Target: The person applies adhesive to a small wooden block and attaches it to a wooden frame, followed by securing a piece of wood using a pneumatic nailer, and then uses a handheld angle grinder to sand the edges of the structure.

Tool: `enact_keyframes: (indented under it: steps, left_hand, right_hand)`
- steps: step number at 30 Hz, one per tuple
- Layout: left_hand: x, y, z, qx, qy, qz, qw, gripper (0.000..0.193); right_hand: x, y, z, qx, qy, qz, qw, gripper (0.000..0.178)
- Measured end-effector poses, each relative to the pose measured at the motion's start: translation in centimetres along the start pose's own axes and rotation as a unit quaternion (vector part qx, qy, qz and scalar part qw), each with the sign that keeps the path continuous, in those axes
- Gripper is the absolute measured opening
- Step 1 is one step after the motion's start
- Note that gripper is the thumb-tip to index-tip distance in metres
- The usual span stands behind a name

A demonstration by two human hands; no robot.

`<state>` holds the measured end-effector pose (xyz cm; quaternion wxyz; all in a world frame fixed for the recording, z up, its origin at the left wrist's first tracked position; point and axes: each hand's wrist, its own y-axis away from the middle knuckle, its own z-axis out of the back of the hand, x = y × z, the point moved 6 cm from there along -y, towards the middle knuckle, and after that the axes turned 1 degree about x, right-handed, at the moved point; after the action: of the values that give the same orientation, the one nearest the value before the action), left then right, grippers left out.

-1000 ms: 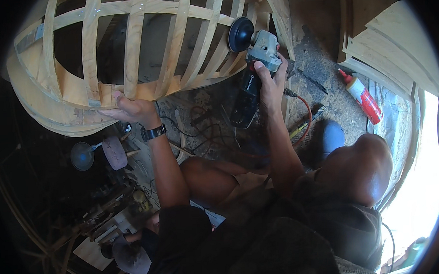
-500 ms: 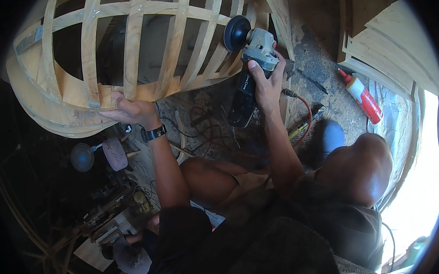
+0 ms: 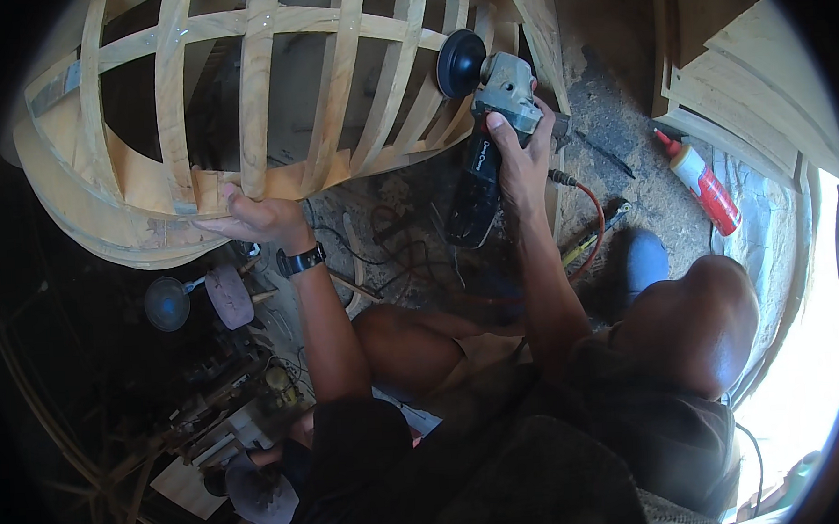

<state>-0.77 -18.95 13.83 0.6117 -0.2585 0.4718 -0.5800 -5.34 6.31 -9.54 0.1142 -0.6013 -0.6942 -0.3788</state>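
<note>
A curved wooden frame [image 3: 258, 91] of pale slats joined by bent rails fills the upper left. My left hand [image 3: 273, 220] grips its near lower rail, the thumb on the upper side and the fingers along the outer edge, partly hidden. To the right, my right hand [image 3: 525, 159] is closed round an angle grinder [image 3: 472, 189] with a black body and grey head. Its round dark disc [image 3: 460, 63] faces the slats at the frame's right end. Whether the disc touches the wood I cannot tell.
A red and white nozzle bottle [image 3: 707, 189] lies on the dusty floor at the right. Stacked wooden panels [image 3: 739, 79] stand behind it. An orange hose [image 3: 593, 208] and dark cables run across the floor. Another person's arm [image 3: 267, 454] shows at lower left.
The whole view has shifted slightly, with the frame and both hands appearing a little further right and lower. My grip on the grinder and the rail looks the same.
</note>
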Motion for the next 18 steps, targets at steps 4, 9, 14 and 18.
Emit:
enact_keyframes:
  steps: [4, 9, 14, 18]
  left_hand:
    - [0.5, -0.1, 0.3, -0.004, 0.015, 0.035, 0.999, 0.074]
    - [0.3, -0.3, -0.1, -0.002, 0.087, 0.077, 0.993, 0.076]
    - [-0.5, -0.3, -0.4, -0.018, 0.087, 0.071, 0.994, 0.080]
    - [-0.2, 0.0, -0.3, -0.019, 0.110, 0.092, 0.989, 0.079]
  right_hand:
    - [1.7, 0.7, -1.2, 0.040, 0.101, 0.088, 0.990, 0.080]
    - [2.0, -0.3, -0.2, 0.011, 0.059, 0.031, 0.998, 0.079]
    - [1.8, 0.1, -0.4, 0.015, 0.064, 0.022, 0.998, 0.083]
    - [1.5, 0.1, -0.8, 0.012, 0.094, 0.044, 0.994, 0.083]
